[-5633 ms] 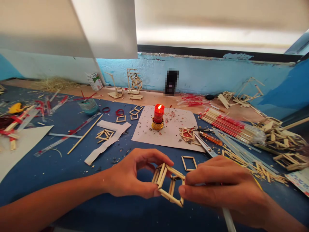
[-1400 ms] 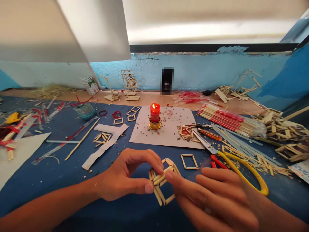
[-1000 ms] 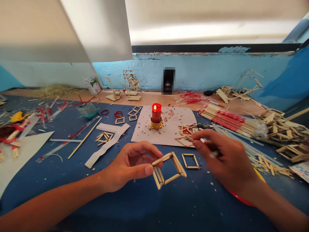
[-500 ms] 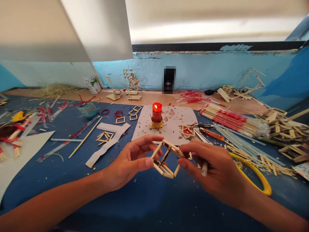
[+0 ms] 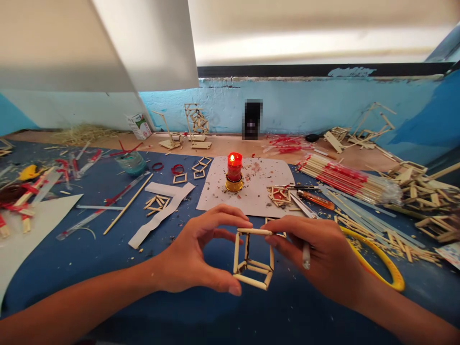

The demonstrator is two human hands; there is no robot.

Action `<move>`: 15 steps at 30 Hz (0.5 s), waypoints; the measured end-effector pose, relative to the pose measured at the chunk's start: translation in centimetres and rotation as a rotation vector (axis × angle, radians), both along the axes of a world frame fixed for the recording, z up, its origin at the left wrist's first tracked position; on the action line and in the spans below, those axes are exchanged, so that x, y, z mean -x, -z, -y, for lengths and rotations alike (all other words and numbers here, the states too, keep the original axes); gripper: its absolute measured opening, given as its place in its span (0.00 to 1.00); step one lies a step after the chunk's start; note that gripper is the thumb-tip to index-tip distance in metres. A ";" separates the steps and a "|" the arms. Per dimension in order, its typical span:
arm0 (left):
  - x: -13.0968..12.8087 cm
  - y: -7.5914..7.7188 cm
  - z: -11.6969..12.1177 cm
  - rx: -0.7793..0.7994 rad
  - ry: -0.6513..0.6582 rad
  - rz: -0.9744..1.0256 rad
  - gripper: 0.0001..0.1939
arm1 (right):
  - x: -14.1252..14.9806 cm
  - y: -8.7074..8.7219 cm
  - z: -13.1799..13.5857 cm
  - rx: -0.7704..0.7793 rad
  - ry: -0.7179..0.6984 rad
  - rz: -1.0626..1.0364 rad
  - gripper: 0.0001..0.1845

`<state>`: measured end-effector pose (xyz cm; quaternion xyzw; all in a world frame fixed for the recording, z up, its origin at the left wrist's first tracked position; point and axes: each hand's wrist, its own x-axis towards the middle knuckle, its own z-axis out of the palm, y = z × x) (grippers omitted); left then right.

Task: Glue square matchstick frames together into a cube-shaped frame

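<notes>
Over the blue tabletop (image 5: pixel 201 321), the left hand (image 5: pixel 190 258) is spread around the stick frame (image 5: pixel 253 232), poised between 2 hands; the right hand (image 5: pixel 323 254) pinches its top-right corner, best kept gentle to spare the joints.

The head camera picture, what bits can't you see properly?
Yellow-handled scissors: head view, middle covered by the right hand.
Whitish rod: head view, upper part hidden by that hand's fingers.
Printed paper: head view, cut off by the right edge.
Dark upright object: head view, pixelated.
</notes>
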<state>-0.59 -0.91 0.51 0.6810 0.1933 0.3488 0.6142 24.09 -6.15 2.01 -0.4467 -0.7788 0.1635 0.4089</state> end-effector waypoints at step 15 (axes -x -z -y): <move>0.5 -0.3 0.3 -0.171 -0.052 -0.130 0.36 | 0.2 0.5 -0.6 0.548 -0.137 -0.044 0.11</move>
